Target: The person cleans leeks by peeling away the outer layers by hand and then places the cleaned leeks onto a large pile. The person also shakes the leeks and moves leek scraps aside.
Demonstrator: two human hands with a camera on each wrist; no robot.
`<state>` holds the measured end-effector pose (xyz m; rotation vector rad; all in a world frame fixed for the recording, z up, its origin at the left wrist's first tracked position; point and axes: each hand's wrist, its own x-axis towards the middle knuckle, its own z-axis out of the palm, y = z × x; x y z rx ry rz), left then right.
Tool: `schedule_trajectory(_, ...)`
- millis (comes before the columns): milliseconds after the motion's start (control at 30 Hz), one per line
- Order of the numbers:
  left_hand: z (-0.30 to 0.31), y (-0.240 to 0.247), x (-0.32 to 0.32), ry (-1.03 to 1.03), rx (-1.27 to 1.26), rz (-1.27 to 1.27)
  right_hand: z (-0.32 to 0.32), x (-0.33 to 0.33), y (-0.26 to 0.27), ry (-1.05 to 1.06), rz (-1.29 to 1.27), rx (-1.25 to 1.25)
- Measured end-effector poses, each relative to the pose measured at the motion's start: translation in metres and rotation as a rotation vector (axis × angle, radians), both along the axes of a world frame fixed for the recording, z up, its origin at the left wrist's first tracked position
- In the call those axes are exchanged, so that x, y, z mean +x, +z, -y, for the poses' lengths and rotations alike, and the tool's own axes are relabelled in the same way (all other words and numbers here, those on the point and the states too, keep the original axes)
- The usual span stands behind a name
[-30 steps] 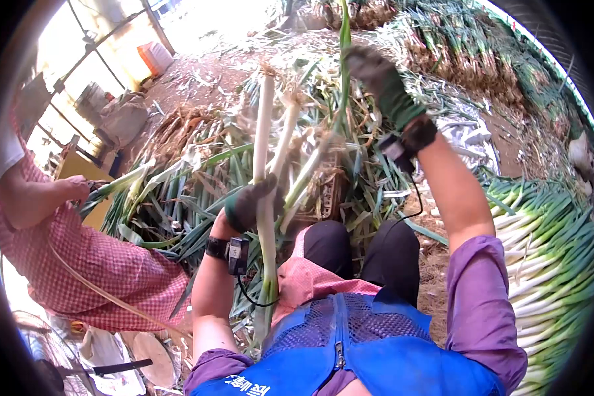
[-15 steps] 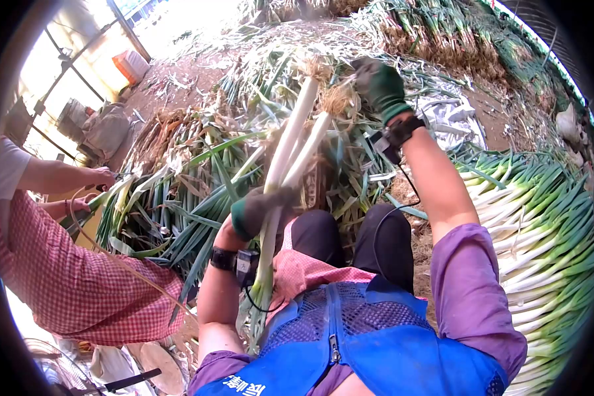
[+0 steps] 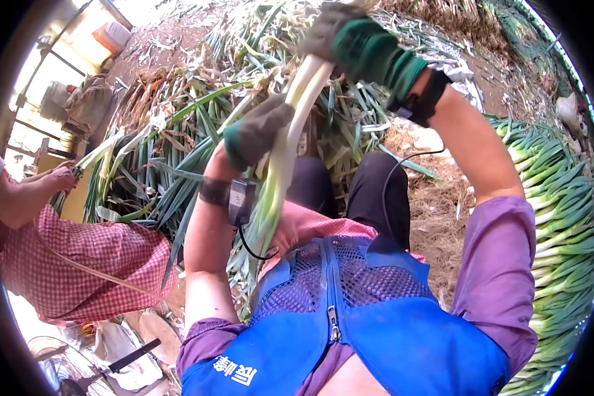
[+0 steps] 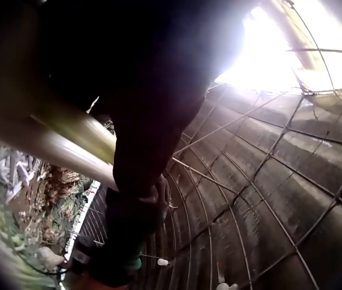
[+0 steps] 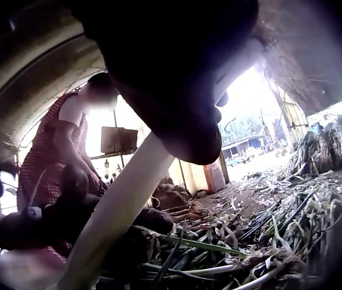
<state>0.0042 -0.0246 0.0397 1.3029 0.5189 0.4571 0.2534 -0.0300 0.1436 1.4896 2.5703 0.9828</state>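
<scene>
In the head view a small bunch of green onions [image 3: 303,99] slants up in front of the body, white ends uppermost and green leaves down by the lap. My gloved left hand [image 3: 259,132] grips the bunch about midway along. Higher up, my gloved right hand [image 3: 356,43] wraps round the white stalks near the root end and hides most of the roots. A thick white stalk [image 5: 125,208] runs up into the dark right hand [image 5: 183,109] in the right wrist view. Pale stalks [image 4: 56,142] cross behind the shadowed glove in the left wrist view.
Cut leaves and loose onions [image 3: 178,132] heap before the knees. A long row of cleaned green onions [image 3: 554,231] lies at the right. Another person in a checked apron [image 3: 92,264] works at the left, near a fan [image 3: 66,363]. More onions with roots [image 3: 468,26] stand at the back.
The right hand, raised with a long green leaf one second ago, no longer has it; it has come across left onto the white stalks. The left hand has risen with the bunch.
</scene>
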Motion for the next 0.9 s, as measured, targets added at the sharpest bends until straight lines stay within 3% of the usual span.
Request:
schedule_trajectory(33, 0.015, 0.010, -0.001, 0.043, 0.106, -0.028, -0.012, 0.018, -0.006, 0.011, -0.095, 0.065)
schedule_trajectory(67, 0.012, 0.003, -0.004, -0.056, 0.138, 0.021, 0.028, 0.018, 0.034, 0.093, 0.019, 0.116)
schedule_trajectory(133, 0.022, -0.011, -0.008, -0.064, 0.330, -0.236, 0.043, 0.037, 0.050, 0.224, -0.037, 0.286)
schedule_trajectory(167, 0.029, -0.018, -0.003, 0.017, 0.478, -0.382, 0.047, 0.040, 0.054, 0.194, -0.073, 0.250)
schedule_trajectory(200, 0.032, -0.028, 0.002, 0.098, 0.571, -0.403, 0.050, 0.040, 0.052, 0.155, -0.048, 0.208)
schedule_trajectory(300, 0.026, -0.062, 0.014, 0.076, 0.588, -0.476, 0.072, 0.033, 0.045, -0.005, 0.037, 0.049)
schedule_trajectory(333, 0.032, -0.068, 0.017, 0.081, 0.590, -0.484, 0.057, 0.063, 0.013, 0.200, -0.097, 0.198)
schedule_trajectory(367, 0.037, -0.074, 0.021, 0.085, 0.592, -0.491, 0.072, 0.053, 0.019, 0.014, -0.046, -0.126)
schedule_trajectory(400, 0.048, -0.076, 0.027, 0.106, 0.601, -0.383, 0.087, 0.057, -0.002, -0.005, -0.169, 0.005)
schedule_trajectory(467, 0.037, -0.095, 0.031, -0.001, 0.954, -0.602, 0.126, 0.046, -0.023, -0.144, 0.115, -0.046)
schedule_trajectory(500, 0.057, -0.067, 0.044, 0.014, 0.976, -0.565, 0.147, 0.041, -0.033, -0.195, 0.259, -0.076)
schedule_trajectory(533, 0.063, -0.059, 0.050, -0.064, 1.058, -0.542, 0.148, 0.045, -0.053, -0.119, -0.054, -0.326)
schedule_trajectory(600, 0.076, -0.040, 0.067, -0.148, 1.143, -0.624, 0.167, 0.046, -0.079, -0.169, -0.186, -0.473)
schedule_trajectory(667, 0.075, -0.029, 0.085, -0.145, 1.386, -0.470, 0.202, 0.057, -0.059, -0.271, -0.319, -0.528)
schedule_trajectory(700, 0.068, -0.037, 0.091, -0.082, 1.364, -0.315, 0.212, 0.072, -0.057, -0.382, -0.511, -0.666)
schedule_trajectory(733, 0.077, 0.001, 0.100, -0.115, 1.475, -0.284, 0.232, 0.084, -0.053, -0.379, -0.620, -0.557)
schedule_trajectory(767, 0.080, 0.023, 0.106, -0.001, 1.620, -0.296, 0.251, 0.096, -0.049, -0.365, -0.728, -0.446)
schedule_trajectory(800, 0.083, 0.040, 0.113, 0.117, 1.759, -0.309, 0.267, 0.108, -0.045, -0.491, -0.848, -0.474)
schedule_trajectory(867, 0.085, 0.063, 0.124, 0.303, 1.686, -0.144, 0.302, 0.141, -0.040, -0.662, -0.939, -0.297)
schedule_trajectory(900, 0.088, 0.074, 0.125, 0.350, 1.691, -0.139, 0.325, 0.161, -0.039, -0.649, -1.040, -0.110)
